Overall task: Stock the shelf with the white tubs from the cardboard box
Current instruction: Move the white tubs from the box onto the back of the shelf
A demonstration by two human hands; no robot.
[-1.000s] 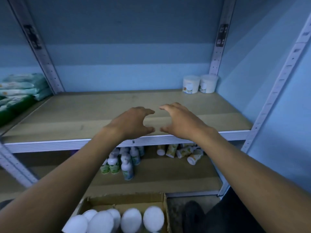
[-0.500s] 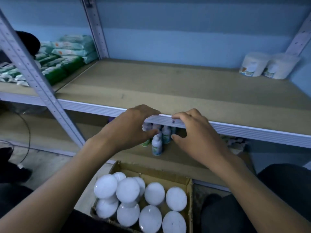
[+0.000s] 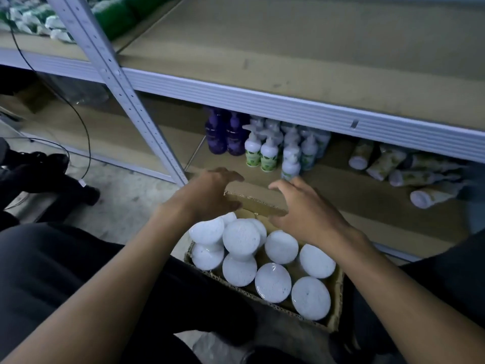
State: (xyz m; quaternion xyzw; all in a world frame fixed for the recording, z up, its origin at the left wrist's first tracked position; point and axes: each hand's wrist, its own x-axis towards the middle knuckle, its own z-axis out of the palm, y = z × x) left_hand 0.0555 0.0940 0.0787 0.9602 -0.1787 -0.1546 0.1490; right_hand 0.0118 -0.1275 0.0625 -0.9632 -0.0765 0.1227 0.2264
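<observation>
White tubs (image 3: 241, 239) stand lid-up in the cardboard box (image 3: 334, 315) on the floor, directly beneath both hands. The left hand (image 3: 210, 193) and the right hand (image 3: 301, 208) hover with fingers loosely spread, holding nothing, equally near. Above the far flap the shelf (image 3: 288, 48) lies bare.

Both hands have come down from the edge of the shelf (image 3: 301, 111). A second ago they were up in front of it. Now the left hand (image 3: 210, 191) and the right hand (image 3: 304, 208) hang over the far end of the cardboard box (image 3: 334, 315), just above the white tubs (image 3: 273, 282). The fingers are spread a little and hold nothing. The head has tipped down too, so the whole box shows.
</observation>
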